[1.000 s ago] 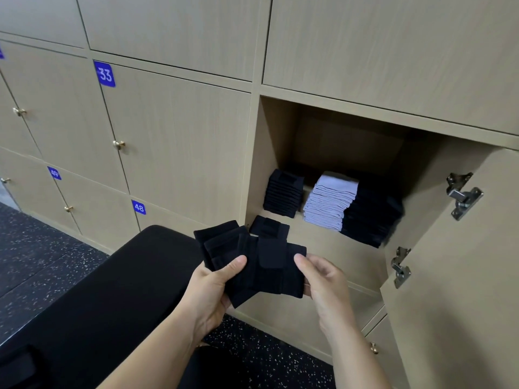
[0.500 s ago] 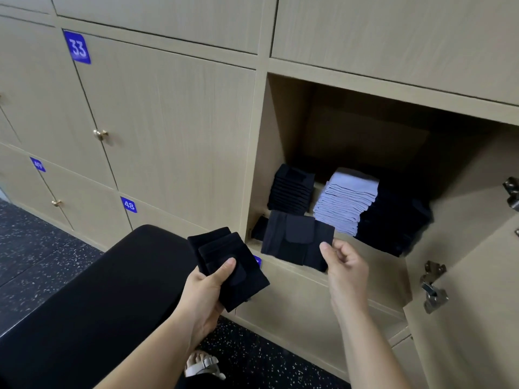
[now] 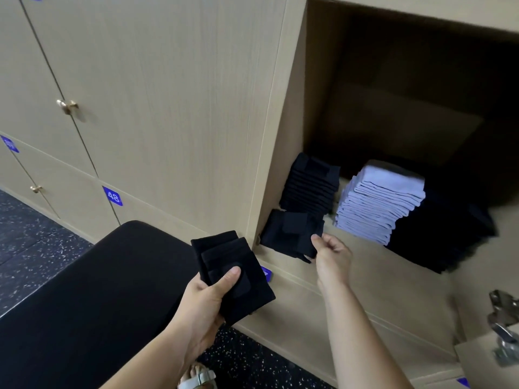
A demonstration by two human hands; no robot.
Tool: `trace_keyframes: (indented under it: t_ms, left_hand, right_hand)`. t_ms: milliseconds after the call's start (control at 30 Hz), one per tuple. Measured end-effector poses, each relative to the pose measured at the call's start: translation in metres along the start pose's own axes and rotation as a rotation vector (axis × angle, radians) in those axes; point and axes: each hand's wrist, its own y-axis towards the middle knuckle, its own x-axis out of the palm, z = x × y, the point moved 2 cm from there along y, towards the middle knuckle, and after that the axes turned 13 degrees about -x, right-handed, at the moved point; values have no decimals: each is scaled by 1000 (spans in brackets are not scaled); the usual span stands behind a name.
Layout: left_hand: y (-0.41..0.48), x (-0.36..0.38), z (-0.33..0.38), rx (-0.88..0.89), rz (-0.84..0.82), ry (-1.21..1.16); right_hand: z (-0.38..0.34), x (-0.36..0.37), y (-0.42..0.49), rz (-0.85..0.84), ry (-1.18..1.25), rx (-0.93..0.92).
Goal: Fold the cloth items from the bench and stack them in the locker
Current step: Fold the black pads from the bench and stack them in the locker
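**While a folded black cloth (image 3: 289, 234) reaches the locker (image 3: 292, 122), more wait**

Where the bench (image 3: 98, 290) ends in front of the locker, the left hand (image 3: 205, 299) grips folded black cloths (image 3: 238, 276), thumb pressed on top. The right hand (image 3: 332, 254) pinches one corner of the folded black cloth at the locker's front left corner. Behind it is the black stack (image 3: 311, 186). Deeper inside stand a pale stack (image 3: 379, 200) and a dark stack (image 3: 449, 234). The cloth looks light and soft, so it will probably sag. Supporting it flat under the fold seems safer.

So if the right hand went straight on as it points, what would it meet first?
Probably the black stack at the locker's left, just behind the cloth it pinches; depth is unclear.
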Motion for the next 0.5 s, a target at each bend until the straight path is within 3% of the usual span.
trace_keyframes:
  t_ms: [233, 367, 500]
  left_hand:
    - [8, -7, -7, -24, -13, 2]
    - [10, -6, -9, -24, -15, 4]
    - [10, -4, -8, -18, -13, -3]
  right_hand:
    - [15, 2, 7, -11, -205, -44]
    - [11, -2, 0, -26, -623, -212]
    - [10, 2, -15, -111, -657, -264]
